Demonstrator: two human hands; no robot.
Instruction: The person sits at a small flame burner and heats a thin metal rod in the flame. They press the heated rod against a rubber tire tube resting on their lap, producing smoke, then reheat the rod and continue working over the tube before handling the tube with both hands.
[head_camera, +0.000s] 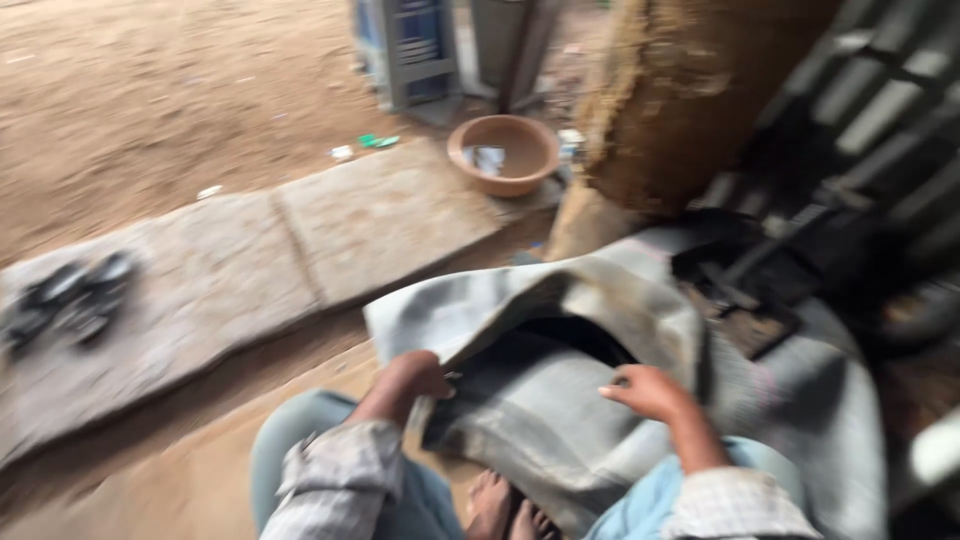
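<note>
the picture was blurred by motion, so small details were hard to tell. going from the left: one pair of dark sandals (70, 300) lay on the stone slabs (300, 250), well apart from the person. the left hand (410, 378) was closed on the left edge of one grey cloth (540, 400), fingers folded over the hem. the cloth lay across the lap, between the two hands and touching both, and it spread away to the right, with its long side running from left to right. the right hand (650, 392) rested on the cloth near a dark opening; its fingers looked bent, but i could not tell if they pinched the cloth. both hands were equally near the cloth. two bare feet (505, 510) showed below. farther off stood one brown bowl (503, 152), beside one thick trunk (680, 100).
</note>
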